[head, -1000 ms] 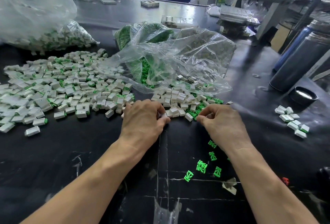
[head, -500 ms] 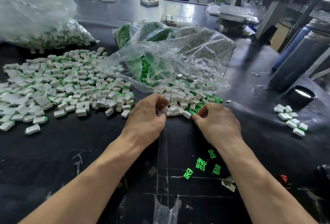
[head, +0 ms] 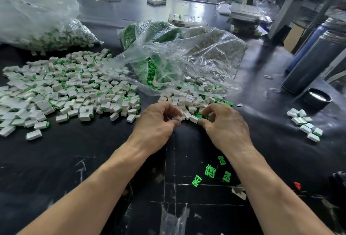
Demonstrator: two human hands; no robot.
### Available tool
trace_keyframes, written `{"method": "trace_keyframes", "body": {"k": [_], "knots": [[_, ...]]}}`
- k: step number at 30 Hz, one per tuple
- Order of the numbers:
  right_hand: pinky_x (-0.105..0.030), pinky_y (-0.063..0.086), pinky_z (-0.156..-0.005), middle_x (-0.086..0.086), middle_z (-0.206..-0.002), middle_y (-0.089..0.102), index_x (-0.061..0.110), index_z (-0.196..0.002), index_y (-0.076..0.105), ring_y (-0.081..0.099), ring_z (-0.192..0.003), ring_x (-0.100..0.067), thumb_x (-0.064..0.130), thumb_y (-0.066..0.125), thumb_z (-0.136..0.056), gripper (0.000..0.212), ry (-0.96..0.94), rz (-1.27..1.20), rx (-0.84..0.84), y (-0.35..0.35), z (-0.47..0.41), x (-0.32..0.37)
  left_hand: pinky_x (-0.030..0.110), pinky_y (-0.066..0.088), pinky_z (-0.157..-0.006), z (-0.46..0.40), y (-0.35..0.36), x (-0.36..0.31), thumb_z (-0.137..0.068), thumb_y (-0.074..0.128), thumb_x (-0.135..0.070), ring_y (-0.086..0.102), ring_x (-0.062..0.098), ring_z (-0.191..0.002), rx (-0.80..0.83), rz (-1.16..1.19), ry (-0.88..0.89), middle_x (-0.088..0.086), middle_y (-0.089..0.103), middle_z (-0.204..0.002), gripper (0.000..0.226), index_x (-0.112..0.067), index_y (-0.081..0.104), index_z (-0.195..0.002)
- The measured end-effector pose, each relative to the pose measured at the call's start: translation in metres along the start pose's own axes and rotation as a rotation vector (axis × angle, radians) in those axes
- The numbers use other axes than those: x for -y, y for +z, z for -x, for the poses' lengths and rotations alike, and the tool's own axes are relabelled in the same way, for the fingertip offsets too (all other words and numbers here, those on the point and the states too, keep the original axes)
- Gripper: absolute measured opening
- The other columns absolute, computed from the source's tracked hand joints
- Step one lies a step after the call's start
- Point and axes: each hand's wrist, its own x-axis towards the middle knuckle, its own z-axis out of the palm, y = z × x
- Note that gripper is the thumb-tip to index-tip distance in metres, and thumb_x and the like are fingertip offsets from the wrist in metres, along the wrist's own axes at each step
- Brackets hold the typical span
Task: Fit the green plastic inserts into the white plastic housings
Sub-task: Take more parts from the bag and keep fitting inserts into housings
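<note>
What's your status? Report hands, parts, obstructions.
Left hand pinching white housing. Right hand picking at mixed pile; grip unclear. Plastic bag overhangs pile.

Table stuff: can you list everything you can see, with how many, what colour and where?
white housings: too many to count, white, many with green showing, big heap left
mixed pile: many, white and green, centre by the hands
clear bags: three, see-through, holding green or white parts, centre and back left
loose green inserts: four, bright green, near right forearm
small group of housings: about ten, white, right
cylinders: two, dark and blue, right edge
round cap: one, black, right
table: one, black
left hand: fingers pinch a white housing
right hand: fingers curled at the pile's edge
</note>
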Motion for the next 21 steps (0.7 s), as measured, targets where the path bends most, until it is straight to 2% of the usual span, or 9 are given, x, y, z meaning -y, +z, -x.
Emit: {"method": "trace_keyframes", "body": {"k": [5,10,12,15,16,18,21], "knots": [[-0.037,0.047,-0.096,0.005,-0.116,0.06,0.036,-0.113,0.073,0.06,-0.113,-0.022,0.037,0.073,-0.094,0.019,-0.044,0.014,0.032,0.0022,-0.0015,0.0025,0.007,0.044,-0.067,-0.0009,0.0007,0.0007,-0.087,0.079,-0.015,0.065,0.001,-0.079,0.016,0.015,-0.014,-0.011,0.072,-0.085,0.02,-0.033,0.072,-0.086],[-0.035,0.046,-0.088,0.002,-0.11,0.067,0.029,-0.105,0.076,0.063,-0.106,-0.024,0.035,0.067,-0.098,0.013,-0.081,-0.01,-0.063,0.0065,-0.0035,0.0006,0.018,0.052,-0.074,0.0,-0.0002,-0.001,-0.087,0.079,-0.013,0.067,0.005,-0.079,0.02,0.068,-0.031,-0.008,0.072,-0.082,0.018,-0.03,0.074,-0.087],[-0.034,0.048,-0.087,-0.001,-0.104,0.074,0.024,-0.104,0.076,0.067,-0.099,-0.024,0.032,0.068,-0.098,0.013,-0.096,-0.098,-0.157,0.0061,-0.0043,0.0002,0.02,0.054,-0.074,0.0008,-0.001,-0.0019,-0.088,0.079,-0.012,0.069,0.008,-0.079,0.025,0.142,-0.043,-0.005,0.074,-0.083,0.016,-0.027,0.075,-0.089],[-0.031,0.055,-0.081,0.004,-0.087,0.076,0.021,-0.099,0.076,0.071,-0.083,-0.016,0.026,0.071,-0.097,0.008,-0.114,-0.338,-0.234,0.0049,-0.0034,-0.0001,0.018,0.053,-0.063,0.0014,-0.0026,-0.0034,-0.09,0.077,-0.01,0.067,0.007,-0.074,0.05,0.313,-0.056,0.0,0.074,-0.084,0.014,-0.024,0.077,-0.094],[-0.029,0.055,-0.077,0.008,-0.084,0.075,0.022,-0.098,0.076,0.069,-0.079,-0.01,0.024,0.071,-0.096,0.005,-0.12,-0.397,-0.227,0.0054,-0.0027,-0.0003,0.018,0.052,-0.063,0.0012,-0.0028,-0.0038,-0.09,0.076,-0.01,0.066,0.006,-0.074,0.057,0.362,-0.059,0.0,0.074,-0.085,0.014,-0.022,0.077,-0.095],[-0.015,0.048,-0.071,0.015,-0.084,0.072,0.027,-0.1,0.077,0.065,-0.076,0.002,0.024,0.072,-0.097,0.007,-0.141,-0.49,-0.182,0.0072,0.0,-0.0007,0.02,0.051,-0.066,0.0003,-0.0026,-0.0036,-0.09,0.076,-0.009,0.065,0.006,-0.075,0.062,0.434,-0.064,0.003,0.076,-0.089,0.015,-0.022,0.078,-0.097],[-0.003,0.043,-0.075,0.02,-0.095,0.074,0.032,-0.113,0.078,0.066,-0.091,0.008,0.024,0.068,-0.1,0.018,-0.143,-0.633,-0.107,0.009,0.003,-0.0013,0.027,0.051,-0.068,-0.0019,-0.0018,-0.0025,-0.093,0.073,-0.01,0.063,0.009,-0.074,0.053,0.491,-0.078,0.005,0.078,-0.093,0.016,-0.023,0.077,-0.102]]}}
